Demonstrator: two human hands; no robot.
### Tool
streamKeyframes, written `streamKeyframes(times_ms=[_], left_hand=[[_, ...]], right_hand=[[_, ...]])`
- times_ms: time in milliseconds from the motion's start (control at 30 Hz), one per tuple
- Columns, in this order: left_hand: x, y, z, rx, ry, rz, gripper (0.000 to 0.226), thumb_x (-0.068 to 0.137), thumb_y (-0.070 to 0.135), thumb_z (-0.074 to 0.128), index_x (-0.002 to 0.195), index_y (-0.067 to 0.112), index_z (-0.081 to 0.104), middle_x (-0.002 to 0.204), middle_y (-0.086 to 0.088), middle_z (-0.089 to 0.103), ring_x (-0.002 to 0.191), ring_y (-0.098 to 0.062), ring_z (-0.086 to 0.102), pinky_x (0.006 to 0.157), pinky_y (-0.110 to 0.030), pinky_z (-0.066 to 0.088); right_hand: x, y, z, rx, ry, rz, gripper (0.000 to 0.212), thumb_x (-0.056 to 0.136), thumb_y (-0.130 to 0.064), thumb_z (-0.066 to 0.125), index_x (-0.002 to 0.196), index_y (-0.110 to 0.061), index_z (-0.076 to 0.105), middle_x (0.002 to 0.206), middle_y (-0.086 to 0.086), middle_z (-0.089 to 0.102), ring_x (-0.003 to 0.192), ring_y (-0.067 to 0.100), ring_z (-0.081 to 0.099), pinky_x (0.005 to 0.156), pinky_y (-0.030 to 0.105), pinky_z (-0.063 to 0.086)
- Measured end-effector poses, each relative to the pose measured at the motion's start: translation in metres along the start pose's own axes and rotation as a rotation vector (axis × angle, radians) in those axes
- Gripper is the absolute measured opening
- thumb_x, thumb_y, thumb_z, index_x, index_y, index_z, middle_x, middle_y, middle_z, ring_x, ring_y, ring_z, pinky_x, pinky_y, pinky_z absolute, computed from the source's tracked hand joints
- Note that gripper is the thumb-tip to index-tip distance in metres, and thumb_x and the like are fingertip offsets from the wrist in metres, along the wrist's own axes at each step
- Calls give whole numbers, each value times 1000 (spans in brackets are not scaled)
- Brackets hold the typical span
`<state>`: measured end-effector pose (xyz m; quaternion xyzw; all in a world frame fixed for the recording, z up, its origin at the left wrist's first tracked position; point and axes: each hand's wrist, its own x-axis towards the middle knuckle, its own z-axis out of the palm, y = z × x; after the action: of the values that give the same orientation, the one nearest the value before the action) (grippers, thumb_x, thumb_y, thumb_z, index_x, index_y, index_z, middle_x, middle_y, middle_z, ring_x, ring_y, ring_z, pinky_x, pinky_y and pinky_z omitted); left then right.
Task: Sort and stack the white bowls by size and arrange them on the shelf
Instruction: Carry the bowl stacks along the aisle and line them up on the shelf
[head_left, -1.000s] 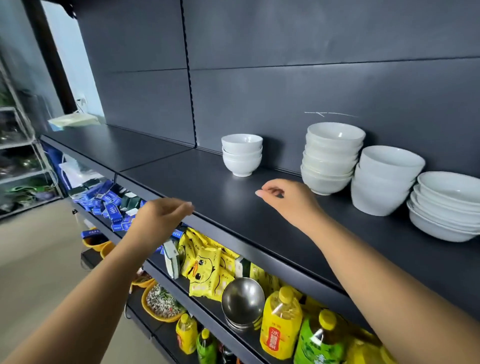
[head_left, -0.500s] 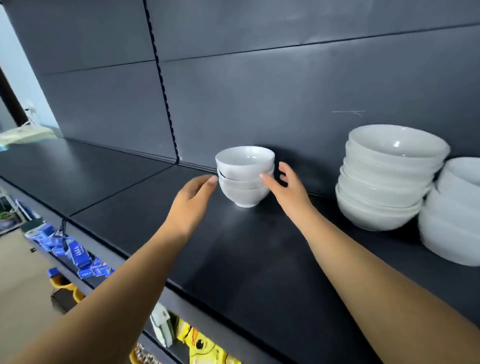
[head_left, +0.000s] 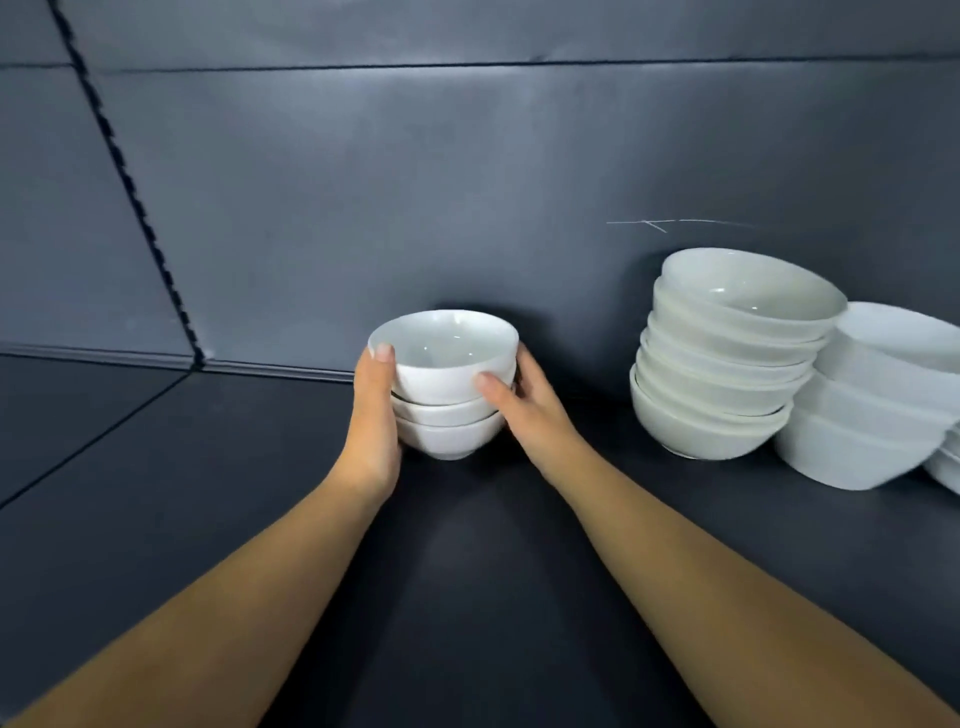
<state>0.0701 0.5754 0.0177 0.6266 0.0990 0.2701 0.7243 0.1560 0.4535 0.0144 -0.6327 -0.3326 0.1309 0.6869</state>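
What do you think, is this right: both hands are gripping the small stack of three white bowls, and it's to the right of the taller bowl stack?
Not quite. The head view shows the small stack to the left of the taller bowl stack, not the right. The rest holds: the left hand and right hand both grip it, and it has three white bowls.

4 stacks of white bowls, 1 shelf (head_left: 208, 493), 2 hands. small stack (head_left: 447, 415): 3 bowls. second stack (head_left: 727, 374): about 6 bowls, rims blurred so exact count unsure. third stack (head_left: 872, 415): at least 3, too smeared to count further. fourth stack (head_left: 948, 462): cut off at right edge, count can't be told. hands: 1 left hand (head_left: 371, 410), 1 right hand (head_left: 524, 405)
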Motion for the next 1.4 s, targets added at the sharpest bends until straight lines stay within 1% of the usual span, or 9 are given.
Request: streamKeyframes(times_ms=[67, 167, 333, 567, 767, 1000, 1200, 1300, 1400], left_hand=[[7, -3, 5, -14, -36, -10, 82, 67, 78, 44, 131, 29, 48, 131, 6, 57, 124, -14, 50, 108, -45, 34], [10, -8, 16, -35, -55, 17, 81, 67, 74, 43, 130, 24, 48, 130, 4, 57, 122, -11, 51, 108, -42, 36], [7, -14, 25, -133, -80, 101, 78, 71, 67, 45, 130, 16, 48, 129, -3, 58, 120, -15, 53, 107, -43, 38], [3, -12, 24, -135, -192, 242, 71, 68, 45, 58, 131, 17, 39, 115, 9, 59, 104, 0, 59, 82, -14, 46], [-10, 15, 8, -165, -250, 243, 71, 65, 46, 64, 128, 17, 47, 113, 6, 64, 102, -5, 62, 78, -17, 49], [-63, 98, -28, -173, -273, 411, 54, 71, 48, 58, 117, 21, 50, 105, 11, 66, 101, -7, 62, 80, -22, 50], [-157, 142, -60, -107, -154, 477, 51, 66, 56, 56, 109, 29, 52, 95, 17, 68, 91, -1, 64, 71, -18, 51], [-208, 140, -72, -71, -3, 440, 55, 62, 58, 57, 108, 29, 52, 92, 17, 69, 86, 2, 64, 68, -17, 51], [-247, 136, -86, -32, 118, 403, 41, 68, 51, 59, 102, 29, 53, 88, 15, 67, 80, 5, 63, 68, -16, 51]], right_hand=[[-4, -2, -1, -9, 62, -16, 62, 72, -34, 63, 129, -26, 44, 121, -12, 58, 110, 0, 54, 93, 16, 42], [-12, -5, 0, 39, 166, -74, 76, 67, -43, 62, 136, -19, 38, 128, -6, 55, 111, -1, 53, 90, 10, 42], [-15, -2, 10, 22, 350, -139, 78, 64, -52, 54, 131, -15, 41, 126, 0, 54, 114, 8, 52, 96, 19, 42], [-19, -2, 15, 4, 397, -177, 75, 65, -50, 54, 129, -16, 40, 117, -8, 56, 104, -2, 55, 87, 14, 43], [-35, -21, 43, 40, 497, -212, 78, 62, -57, 51, 129, -18, 42, 116, -9, 57, 97, -11, 56, 80, 7, 44], [-73, -105, 103, 60, 468, -394, 75, 63, -57, 62, 123, -14, 47, 112, -5, 63, 100, 2, 61, 79, 16, 47], [-146, -146, 152, 178, 359, -421, 58, 62, -56, 60, 110, -25, 54, 98, -14, 67, 91, 0, 64, 72, 15, 49], [-190, -145, 171, 218, 319, -344, 63, 57, -58, 60, 109, -23, 55, 95, -12, 68, 89, 2, 65, 72, 19, 50], [-222, -143, 193, 231, 308, -281, 70, 55, -59, 61, 112, -19, 54, 98, -8, 68, 91, 6, 64, 80, 28, 52]])
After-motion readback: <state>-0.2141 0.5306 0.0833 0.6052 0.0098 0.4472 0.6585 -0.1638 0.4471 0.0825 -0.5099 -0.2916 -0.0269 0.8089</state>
